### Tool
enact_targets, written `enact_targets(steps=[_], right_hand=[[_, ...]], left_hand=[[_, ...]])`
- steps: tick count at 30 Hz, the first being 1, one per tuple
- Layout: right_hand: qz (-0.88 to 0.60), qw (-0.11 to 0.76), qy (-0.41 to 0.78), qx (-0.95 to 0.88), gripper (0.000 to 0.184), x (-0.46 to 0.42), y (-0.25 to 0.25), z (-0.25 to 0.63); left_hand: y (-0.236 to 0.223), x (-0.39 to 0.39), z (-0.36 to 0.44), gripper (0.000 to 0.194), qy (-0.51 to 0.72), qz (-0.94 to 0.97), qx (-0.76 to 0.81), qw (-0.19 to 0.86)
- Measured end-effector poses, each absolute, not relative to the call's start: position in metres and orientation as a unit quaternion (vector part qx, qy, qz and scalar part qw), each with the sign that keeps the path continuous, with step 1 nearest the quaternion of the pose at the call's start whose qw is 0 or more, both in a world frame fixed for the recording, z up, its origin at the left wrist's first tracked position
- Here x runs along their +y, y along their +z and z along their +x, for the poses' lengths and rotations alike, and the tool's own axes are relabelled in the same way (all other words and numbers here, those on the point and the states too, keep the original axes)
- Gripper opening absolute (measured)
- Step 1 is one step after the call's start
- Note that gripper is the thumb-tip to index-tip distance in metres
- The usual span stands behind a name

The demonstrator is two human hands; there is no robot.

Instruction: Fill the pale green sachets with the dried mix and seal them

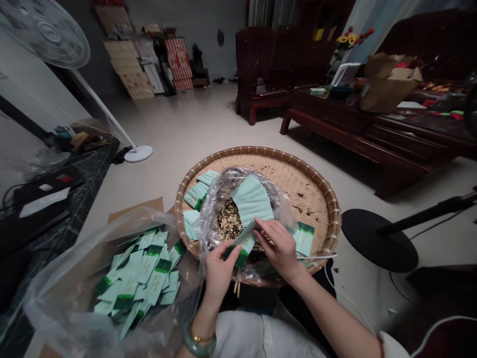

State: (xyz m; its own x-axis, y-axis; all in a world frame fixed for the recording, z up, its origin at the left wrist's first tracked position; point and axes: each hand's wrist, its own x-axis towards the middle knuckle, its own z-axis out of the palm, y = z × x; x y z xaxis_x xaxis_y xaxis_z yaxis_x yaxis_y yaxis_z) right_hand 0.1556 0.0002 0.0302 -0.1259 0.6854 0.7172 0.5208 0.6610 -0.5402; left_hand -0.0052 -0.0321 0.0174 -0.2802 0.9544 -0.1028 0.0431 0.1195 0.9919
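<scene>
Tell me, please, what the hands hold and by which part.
A green packet: the left hand pinches it near its dark-green end, the right hand at its pale end.

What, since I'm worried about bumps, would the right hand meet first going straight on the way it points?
The right hand would first meet the packet at its fingers; beyond it, probably the loose mix, though depth is unclear.

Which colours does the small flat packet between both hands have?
The small flat packet is pale green with a dark green end; the head view shows it.
</scene>
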Motion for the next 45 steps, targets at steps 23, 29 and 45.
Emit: enact_targets(steps=[23,29,45], right_hand=[[-0.389,0.503,0.119,-0.763,0.013,-0.003,0.042,0.164],[-0.348,0.504,0.183,-0.769,0.008,-0.006,0.051,0.168],[-0.432,0.421,0.517,-0.608,0.025,-0.003,0.047,0.189]], left_hand=[[0.019,-0.034,-0.002,0.023,0.544,0.441,0.609,0.372],[0.022,-0.034,-0.004,0.027,0.552,0.443,0.584,0.398],[0.011,-0.035,-0.001,0.031,0.531,0.463,0.525,0.478]])
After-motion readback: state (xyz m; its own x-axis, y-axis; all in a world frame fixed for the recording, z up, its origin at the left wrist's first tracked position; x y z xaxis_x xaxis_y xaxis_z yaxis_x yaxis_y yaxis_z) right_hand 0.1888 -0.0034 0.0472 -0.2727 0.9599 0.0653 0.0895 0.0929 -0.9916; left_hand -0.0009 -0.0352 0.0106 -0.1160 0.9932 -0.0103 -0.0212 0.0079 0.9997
